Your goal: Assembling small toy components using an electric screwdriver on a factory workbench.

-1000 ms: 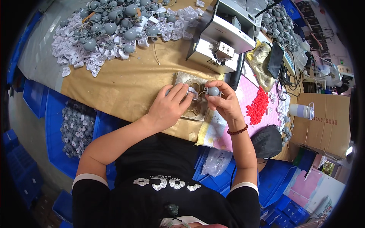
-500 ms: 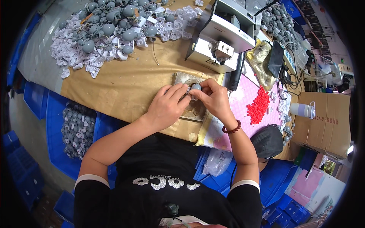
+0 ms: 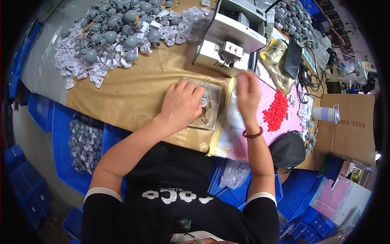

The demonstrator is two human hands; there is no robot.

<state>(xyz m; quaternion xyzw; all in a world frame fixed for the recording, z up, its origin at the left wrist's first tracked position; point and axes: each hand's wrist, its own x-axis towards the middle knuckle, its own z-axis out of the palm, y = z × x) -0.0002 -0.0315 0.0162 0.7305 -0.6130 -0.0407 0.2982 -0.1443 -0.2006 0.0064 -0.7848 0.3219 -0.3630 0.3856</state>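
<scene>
Left hand (image 3: 181, 105) flat on clear tray (image 3: 214, 109), fingers curled over small grey part (image 3: 205, 94). Right hand (image 3: 248, 92) lifted, blurred; grip impossible to tell

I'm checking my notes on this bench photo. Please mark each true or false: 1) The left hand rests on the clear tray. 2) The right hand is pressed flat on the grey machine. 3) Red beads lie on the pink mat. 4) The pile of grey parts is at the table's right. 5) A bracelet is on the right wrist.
1) True: the left hand rests on the clear tray.
2) False: the right hand is raised and blurred, below the grey machine.
3) True: the red beads lie on the pink mat.
4) False: the grey parts are piled at the upper left.
5) True: bracelet.
</scene>
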